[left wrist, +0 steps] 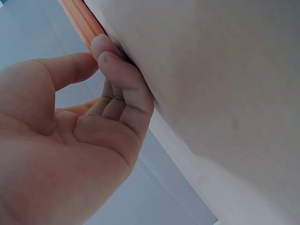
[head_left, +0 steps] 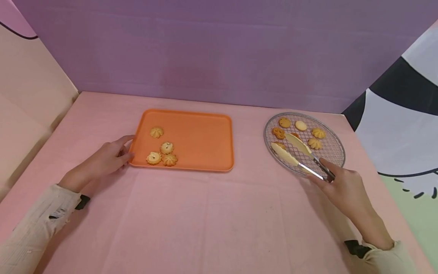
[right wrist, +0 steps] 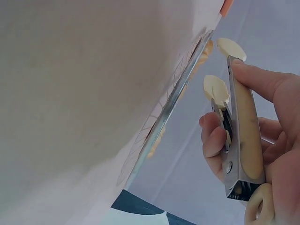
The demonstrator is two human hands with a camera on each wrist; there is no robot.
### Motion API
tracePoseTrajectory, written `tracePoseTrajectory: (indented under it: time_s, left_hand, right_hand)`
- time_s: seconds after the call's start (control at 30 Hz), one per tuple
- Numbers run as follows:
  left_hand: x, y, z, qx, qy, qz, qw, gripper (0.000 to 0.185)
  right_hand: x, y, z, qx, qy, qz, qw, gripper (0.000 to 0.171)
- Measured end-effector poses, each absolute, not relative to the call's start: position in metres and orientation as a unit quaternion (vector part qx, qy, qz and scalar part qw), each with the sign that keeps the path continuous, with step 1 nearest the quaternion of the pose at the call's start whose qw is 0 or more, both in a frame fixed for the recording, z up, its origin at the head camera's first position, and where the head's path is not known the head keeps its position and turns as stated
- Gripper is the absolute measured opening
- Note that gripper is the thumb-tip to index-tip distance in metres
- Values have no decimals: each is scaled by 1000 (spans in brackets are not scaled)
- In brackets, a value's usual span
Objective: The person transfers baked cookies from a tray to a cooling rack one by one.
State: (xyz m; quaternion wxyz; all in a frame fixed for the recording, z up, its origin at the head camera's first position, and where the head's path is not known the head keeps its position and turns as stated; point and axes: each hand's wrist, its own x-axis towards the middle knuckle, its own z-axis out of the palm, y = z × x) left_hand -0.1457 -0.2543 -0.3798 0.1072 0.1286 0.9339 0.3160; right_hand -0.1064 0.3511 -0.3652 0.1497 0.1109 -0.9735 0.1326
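Note:
My left hand (head_left: 104, 161) is at the left edge of an orange tray (head_left: 202, 140), its thumb and curled fingers holding the rim. Four-sided and shallow, the tray bears a swirl cookie (head_left: 156, 132) and several others clustered near its front left corner. My right hand (head_left: 347, 190) grips a pair of metal tongs (right wrist: 246, 126) with cream-coloured tips. The tongs' arms stand apart, over the left part of a round wire rack (head_left: 333, 152). Near their tips are a pretzel-shaped cookie (head_left: 278, 133) and a partly hidden cookie. Nothing shows clearly between the tips.
On the rack also lie a round brown cookie (head_left: 284, 122), a pale oval cookie (head_left: 300, 125) and two swirl cookies (head_left: 318, 133) at the right. A pink cloth (head_left: 212, 220) covers the table. A purple wall (head_left: 212, 53) rises behind it.

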Motion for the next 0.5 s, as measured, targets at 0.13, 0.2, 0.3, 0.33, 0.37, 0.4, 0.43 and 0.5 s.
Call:
tracePoseTrajectory:
  time_s: [0.13,0.2,0.3,0.33,0.37,0.4,0.43,0.5]
  left_hand:
    - [-146,-254,-380,130,933,318,107,60]
    - [-146,-254,-380,131,933,319,107,60]
    - [-146,-254,-379,131,933,319,107,60]
    - [-146,-254,-379,132,933,319,107,60]
    - [-146,-255,-379,132,932,319,106,60]
    - [-146,-255,-379,132,932,320,107,60]
    - [-146,-255,-379,132,932,321,107,60]
    - [-145,-255,-379,132,931,322,107,60]
  right_hand:
    - [-106,351,-365,110,-974,132,148,59]
    - [-106,350,-365,112,-973,133,151,59]
    - [-106,347,-364,114,-972,135,153,59]
    - [-106,346,-363,114,-972,136,152,60]
    - [-106,345,-362,115,-972,136,152,61]
    - [-106,343,-361,115,-973,137,148,62]
    - [-106,341,-360,119,-972,137,150,62]
    - [-106,338,-358,131,-970,139,152,63]
